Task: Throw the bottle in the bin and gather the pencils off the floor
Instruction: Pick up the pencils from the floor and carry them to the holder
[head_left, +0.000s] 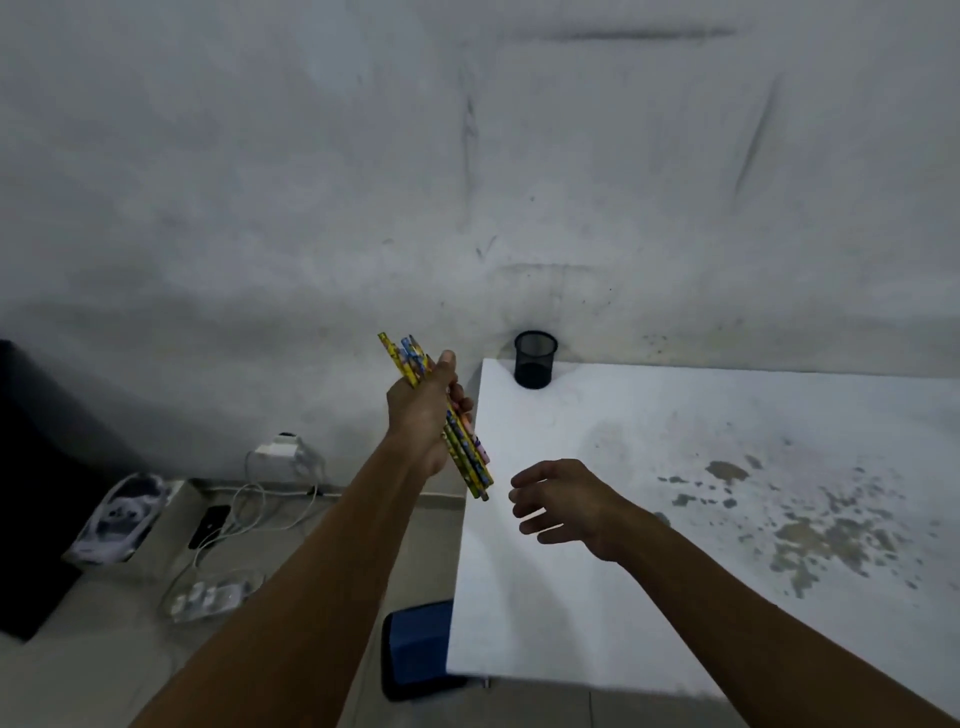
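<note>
Several pencils (457, 431) sit bunched in the left hand (426, 415), which is clenched around their middle and held in the air just beside the left edge of the white table (675, 493). The bundle runs on a slant, its upper ends pointing toward 11 o'clock above the thumb and its lower ends sticking out below the palm toward 5 o'clock. Their barrels are printed in bright patterns: mostly yellow with small coloured marks, at least one blue, and a touch of pink near the lower end. How many there are cannot be told, since they overlap.

At 4 o'clock from the bundle, the right hand (561, 501) hovers over the near-left part of the table, released, fingers loosely curled and spread, gripping nothing. Its fingertips lie near the lower ends of the pencils but apart from them.

At 1 o'clock from the left hand, a black mesh cup (535, 359) stands upright at the table's far-left corner, against the scuffed grey wall (467, 156). The tabletop shows patches of worn, flaking surface at 3 o'clock from the right hand.

On the floor at 8 o'clock from the left hand lie white cables (249, 512), a white plug adapter (278, 447), a dark phone (209, 525) and a black-and-white patterned bag (122, 517). A blue and black object (415, 649) lies partly under the table's near-left edge, at 6 o'clock from the bundle.
</note>
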